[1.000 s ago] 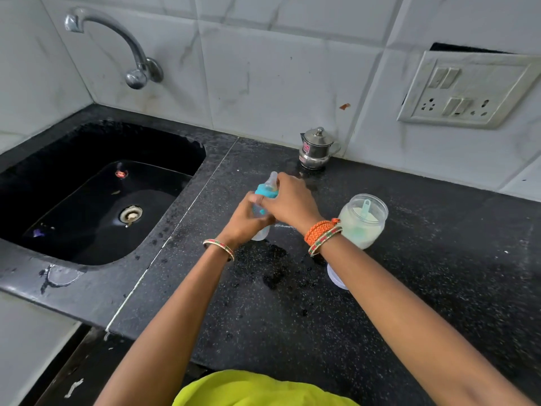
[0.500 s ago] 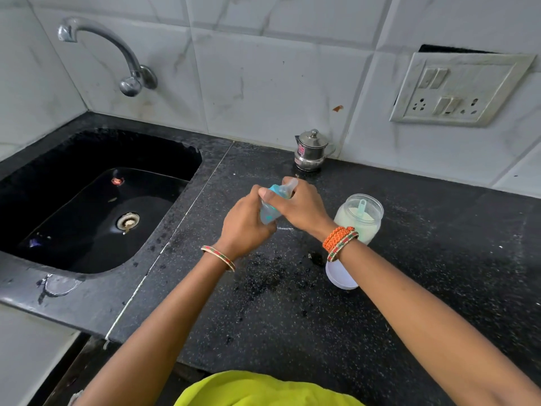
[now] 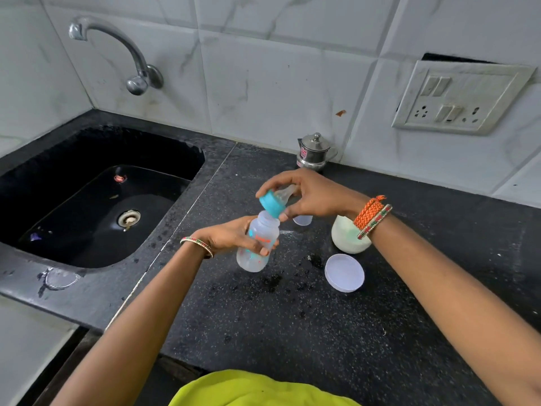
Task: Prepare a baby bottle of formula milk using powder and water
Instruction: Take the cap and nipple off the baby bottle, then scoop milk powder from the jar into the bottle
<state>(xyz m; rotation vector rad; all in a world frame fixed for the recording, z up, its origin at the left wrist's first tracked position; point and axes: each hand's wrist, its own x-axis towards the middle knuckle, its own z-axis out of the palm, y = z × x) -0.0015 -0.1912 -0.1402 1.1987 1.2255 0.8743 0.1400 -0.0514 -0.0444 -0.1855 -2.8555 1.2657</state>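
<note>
My left hand (image 3: 231, 237) grips a clear baby bottle (image 3: 257, 243), held tilted above the black counter. Its neck is bare. My right hand (image 3: 310, 196) holds the teal screw ring with the teat (image 3: 273, 202) just above and off the bottle's mouth. Behind my right wrist stands the open jar of white powder (image 3: 347, 237), partly hidden. The jar's white lid (image 3: 344, 272) lies flat on the counter in front of it. A small clear cap (image 3: 303, 219) stands under my right hand.
A black sink (image 3: 96, 206) lies to the left, with a wall tap (image 3: 117, 48) over it. A small steel pot (image 3: 314, 152) stands against the tiled wall. A switch and socket panel (image 3: 459, 98) is on the wall at the right. Black counter (image 3: 292, 332) stretches toward me.
The bottle came up off the counter and tilted. My right hand pulled the teal ring and teat away from the bottle's neck, and the small clear cap came into view.
</note>
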